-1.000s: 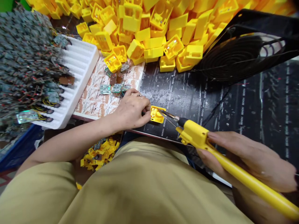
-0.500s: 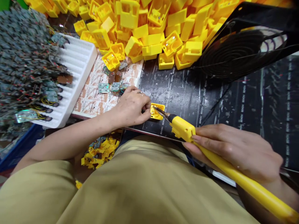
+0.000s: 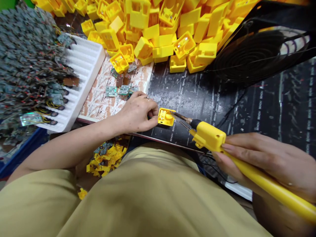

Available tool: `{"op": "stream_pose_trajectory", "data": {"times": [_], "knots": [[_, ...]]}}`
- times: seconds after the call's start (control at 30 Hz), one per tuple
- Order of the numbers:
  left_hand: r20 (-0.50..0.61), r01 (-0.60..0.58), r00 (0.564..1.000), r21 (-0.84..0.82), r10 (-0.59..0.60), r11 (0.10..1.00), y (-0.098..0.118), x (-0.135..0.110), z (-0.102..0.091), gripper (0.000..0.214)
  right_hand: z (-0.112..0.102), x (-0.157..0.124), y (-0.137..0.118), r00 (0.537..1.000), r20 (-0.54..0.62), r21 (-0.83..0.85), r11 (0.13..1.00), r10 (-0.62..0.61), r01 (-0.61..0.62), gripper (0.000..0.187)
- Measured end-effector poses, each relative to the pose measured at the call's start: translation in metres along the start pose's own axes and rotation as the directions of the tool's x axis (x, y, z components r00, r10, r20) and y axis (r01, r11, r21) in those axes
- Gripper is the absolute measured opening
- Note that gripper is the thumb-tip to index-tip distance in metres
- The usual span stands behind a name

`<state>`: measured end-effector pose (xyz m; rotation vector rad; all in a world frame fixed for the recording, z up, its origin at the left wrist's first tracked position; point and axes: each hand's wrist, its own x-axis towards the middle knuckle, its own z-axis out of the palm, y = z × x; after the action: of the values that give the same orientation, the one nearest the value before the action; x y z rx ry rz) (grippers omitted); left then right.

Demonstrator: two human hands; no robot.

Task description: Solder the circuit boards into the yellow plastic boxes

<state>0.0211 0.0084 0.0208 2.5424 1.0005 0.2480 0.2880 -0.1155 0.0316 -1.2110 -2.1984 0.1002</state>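
Note:
A small open yellow plastic case (image 3: 167, 117) lies on the black bench near its front edge, its inside facing up. My left hand (image 3: 139, 113) is closed at the case's left end, thumb and fingers against it; the fingertips are partly hidden. In my right hand (image 3: 269, 161) is a yellow soldering iron (image 3: 209, 135), gripped along its handle. Its dark tip, with a thin metal guide below, points left at the right edge of the case. Just behind my left hand sit small green circuit boards (image 3: 111, 91) with wires.
Yellow cases (image 3: 161, 46) are heaped at the back. A black fan (image 3: 259, 49) stands back right, its cable on the bench (image 3: 237, 75). At left, many wired boards (image 3: 27, 59) cover a white ribbed foam tray (image 3: 84, 62). More yellow parts (image 3: 108, 158) lie below the bench edge.
My right hand has drawn the soldering iron back to the right, taking its tip from inside the case to its right edge. My left hand stays at the case.

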Motion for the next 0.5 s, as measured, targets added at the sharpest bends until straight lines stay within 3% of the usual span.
{"op": "stream_pose_trajectory", "data": {"times": [0.2, 0.43, 0.5], "knots": [[-0.032, 0.037, 0.999, 0.085, -0.034, 0.996, 0.0008, 0.0061, 0.0052, 0.014, 0.0038, 0.0038, -0.0018, 0.996, 0.08, 0.08, 0.996, 0.041, -0.048, 0.017], [-0.036, 0.047, 0.998, 0.101, -0.044, 0.994, 0.0009, 0.0058, 0.0066, 0.017, 0.0057, 0.0085, -0.0052, 0.994, 0.083, 0.156, 0.985, 0.066, -0.078, 0.01], [-0.027, 0.05, 0.999, 0.104, -0.047, 0.993, 0.0006, 0.006, 0.0063, 0.017, 0.0063, 0.0068, -0.0049, 0.997, 0.028, 0.195, 0.978, 0.074, -0.078, 0.005]]}}
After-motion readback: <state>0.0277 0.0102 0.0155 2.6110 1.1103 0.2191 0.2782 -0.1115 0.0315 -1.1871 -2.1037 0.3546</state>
